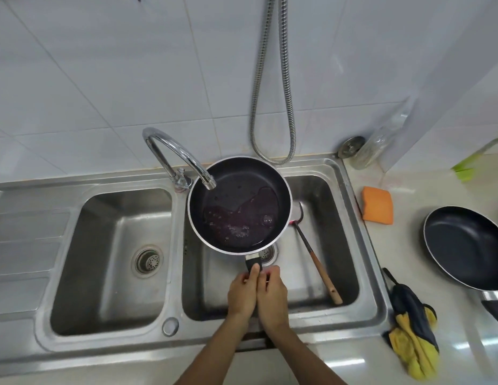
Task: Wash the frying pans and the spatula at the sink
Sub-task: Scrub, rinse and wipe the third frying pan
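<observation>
- The deep frying pan (239,202) is held over the sink's right basin, its far rim under the spout of the tap (173,151). A shallow puddle with a few bubbles lies on its dark floor. I cannot tell whether water is running.
- Both hands grip the short black handle (253,263) at the basin's near edge. The left hand (243,294) has its fingers curled round the handle and the thumb lying along the top. The right hand (273,297) is pressed against it, fingers wrapped round the same handle.
- The spatula (317,262) lies in the right basin, blade under the pan's right side and wooden end toward the near right corner. The second frying pan (464,245) sits on the bench (403,245) near its right edge, well apart from the sink (339,218).
- Risks, as I judge them:
  - A wet handle shared by two crowded hands could twist, tipping the puddle out.
  - Lifting the pan might knock its rim against the spout just above.
  - Lowering it would set it down on the spatula blade.
  - A strong stream into the pan could splash onto the bench, where the orange sponge (378,205) and the yellow and dark cloth (411,326) lie beside the sink's right rim.
- No brand, label or writing can be read on anything.
</observation>
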